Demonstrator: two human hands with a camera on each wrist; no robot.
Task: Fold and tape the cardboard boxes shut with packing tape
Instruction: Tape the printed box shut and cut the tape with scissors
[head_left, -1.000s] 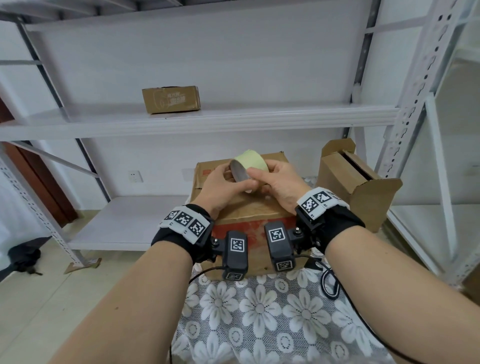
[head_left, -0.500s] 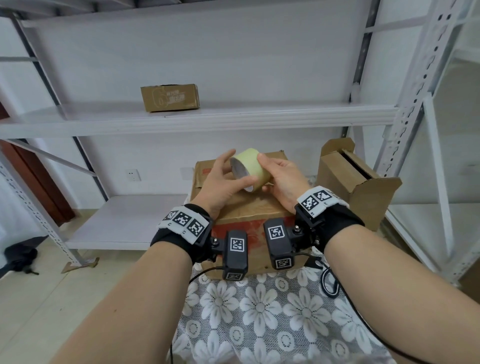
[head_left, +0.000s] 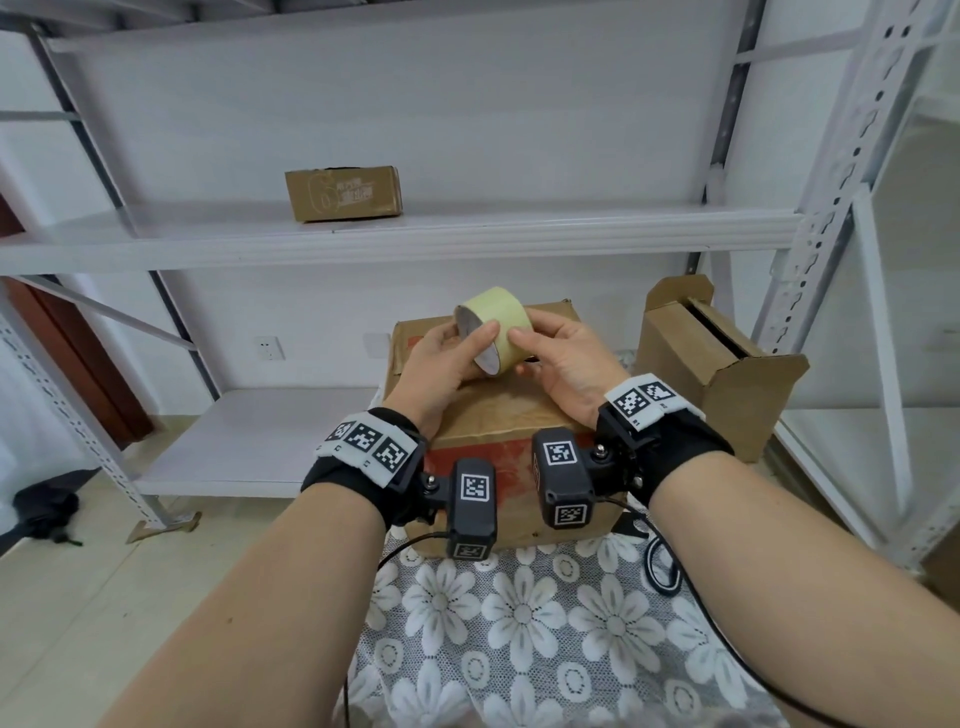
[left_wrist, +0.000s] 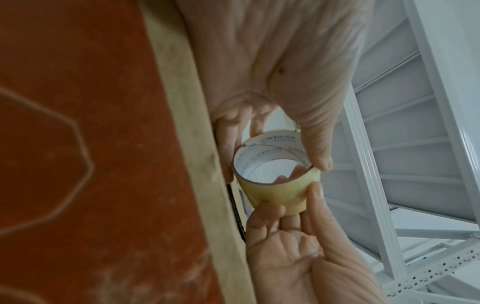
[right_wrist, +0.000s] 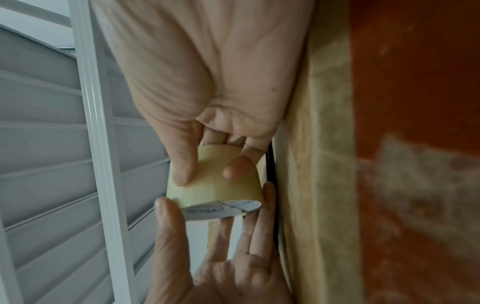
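A pale yellow roll of packing tape (head_left: 501, 325) is held in the air between both hands, just above a closed brown cardboard box with red print (head_left: 498, 421). My left hand (head_left: 467, 345) grips the roll's open end, thumb across the rim (left_wrist: 318, 152), fingers behind it. My right hand (head_left: 524, 353) pinches the roll's outer face with thumb (right_wrist: 182, 166) and fingers. The white core of the tape roll (left_wrist: 270, 158) shows in the left wrist view. No loose tape end can be seen on the tape roll (right_wrist: 215, 185).
A second cardboard box (head_left: 717, 364) stands open-topped to the right. A small brown box (head_left: 343, 193) sits on the white metal shelf (head_left: 467, 234). The big box rests on a floral cloth (head_left: 519, 623). A black cable (head_left: 665, 566) lies at the right.
The roll has turned a little between the hands, and my left thumb has shifted onto its rim. Both hands stay above the box.
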